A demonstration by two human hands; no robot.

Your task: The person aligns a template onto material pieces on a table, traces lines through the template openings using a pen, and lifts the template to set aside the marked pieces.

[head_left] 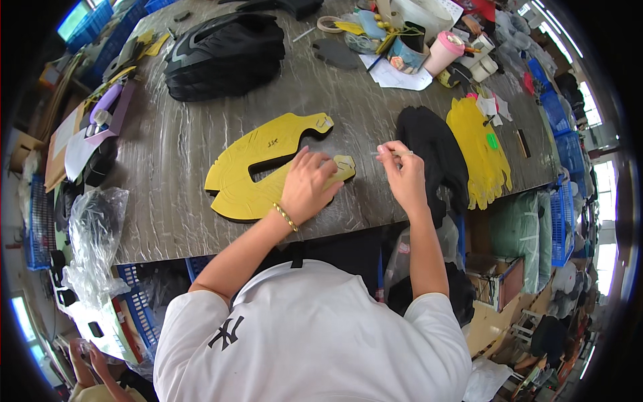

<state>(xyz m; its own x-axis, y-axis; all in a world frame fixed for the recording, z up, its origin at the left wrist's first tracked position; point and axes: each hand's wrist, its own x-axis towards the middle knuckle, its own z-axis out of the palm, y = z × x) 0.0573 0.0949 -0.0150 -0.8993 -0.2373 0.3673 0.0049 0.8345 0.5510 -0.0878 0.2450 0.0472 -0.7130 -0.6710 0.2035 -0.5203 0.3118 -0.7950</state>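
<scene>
A yellow U-shaped shoe-upper template (244, 144) with marked lines lies over a black piece on the table in front of me. My left hand (309, 184) rests on its nearer arm, fingers spread and slightly bent. To the right of the template, my right hand (405, 175) is raised over the table. Its thumb and fingers pinch a thin, light-coloured pen-like stick (396, 154), too small to make out fully. Just beyond that hand lie black shoe-upper pieces (429, 144), beside a stack of yellow pieces (472, 151).
A pile of black uppers (224, 57) sits at the far left of the table (335, 228). Far right are a pink-lidded cup (445, 50), a tool holder (408, 53) and papers. A purple box (117, 110) stands at the left edge. Blue crates (566, 221) line the right side.
</scene>
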